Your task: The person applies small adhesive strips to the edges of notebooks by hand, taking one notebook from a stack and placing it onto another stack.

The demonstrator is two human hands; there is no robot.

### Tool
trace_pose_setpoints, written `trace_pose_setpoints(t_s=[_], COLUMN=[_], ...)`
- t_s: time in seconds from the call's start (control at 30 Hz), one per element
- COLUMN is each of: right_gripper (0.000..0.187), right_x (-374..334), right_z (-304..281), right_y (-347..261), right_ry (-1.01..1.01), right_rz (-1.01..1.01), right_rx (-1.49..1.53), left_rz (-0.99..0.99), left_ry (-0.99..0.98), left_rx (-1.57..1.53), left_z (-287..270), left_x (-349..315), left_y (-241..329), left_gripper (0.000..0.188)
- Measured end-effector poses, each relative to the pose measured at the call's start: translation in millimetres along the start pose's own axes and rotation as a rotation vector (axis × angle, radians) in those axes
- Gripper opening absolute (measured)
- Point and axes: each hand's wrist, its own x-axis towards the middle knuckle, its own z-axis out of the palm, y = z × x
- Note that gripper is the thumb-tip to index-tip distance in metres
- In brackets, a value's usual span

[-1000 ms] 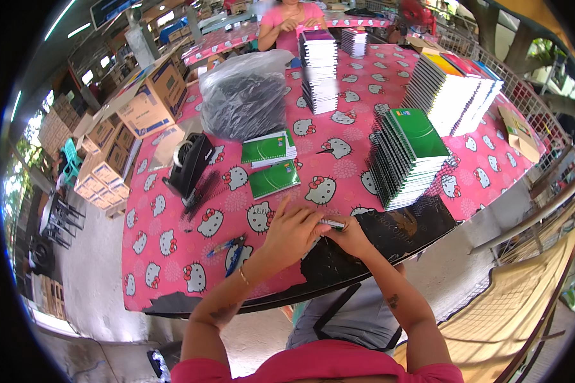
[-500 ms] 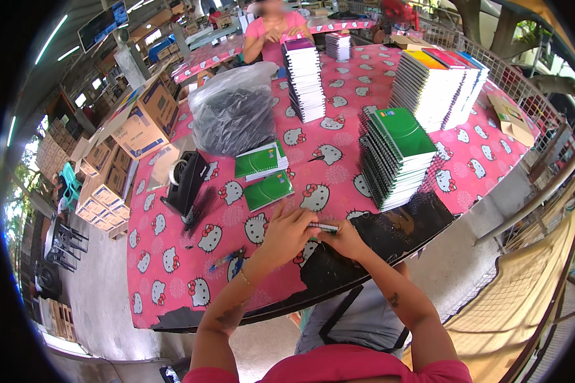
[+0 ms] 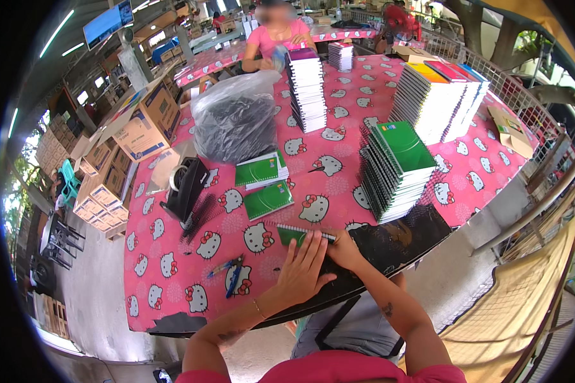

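A small green spiral notebook (image 3: 287,235) lies in front of me near the table's front edge, its wire binding along the far side. My left hand (image 3: 304,268) rests flat across its cover, fingers stretched out. At the notebook's right end, my right hand (image 3: 345,250) is closed on the corner by the binding; its fingertips are partly hidden. Just beyond lie loose green covered books (image 3: 268,200), without visible coils. A tall stack of green spiral notebooks (image 3: 406,150) stands to the right of my hands. Blue-handled pliers (image 3: 234,279) lie left of my left hand.
A black tape dispenser (image 3: 190,185) and loose black coils (image 3: 201,217) sit at left, before a plastic bag (image 3: 235,118) of dark coils. Further stacks of notebooks (image 3: 306,92) stand behind. Across the table sits a co-worker (image 3: 276,38). Cartons (image 3: 148,124) stand at left.
The notebook, held edge-on between both hands before, now lies with its green cover up. My left hand has moved nearer me and flattened onto it. The co-worker's hand has shifted.
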Motion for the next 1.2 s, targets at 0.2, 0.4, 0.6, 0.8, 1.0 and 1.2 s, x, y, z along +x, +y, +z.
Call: trace_pose_setpoints(t_s=[0.2,0.4,0.6,0.8,1.0,1.2], right_gripper=[0.033,0.039,0.026,0.013,0.010,0.019], right_x=[-4,-1,-14,-6,-4,-14], right_z=[-2,-17,-55,-64,-57,-51], right_y=[-11,-41,-52,-59,-65,-85], right_ry=[-0.029,-0.161,-0.111,-0.136,-0.130,0.317], right_rz=[0.076,0.112,0.158,0.220,0.010,-0.077], right_rx=[-0.029,-0.074,0.108,0.090,-0.009,-0.291], left_rz=[-0.005,-0.033,-0.002,-0.024,-0.012,0.052], left_ry=[0.091,0.257,0.308,0.268,0.174,0.178], left_rx=[0.049,-0.061,-0.198,-0.218,-0.172,-0.108], left_z=[-9,-19,-20,-24,-32,-59], left_x=[13,41,42,47,45,67], left_y=[-1,-31,-28,-30,-32,-9], left_gripper=[0.073,0.031,0.018,0.023,0.024,0.016])
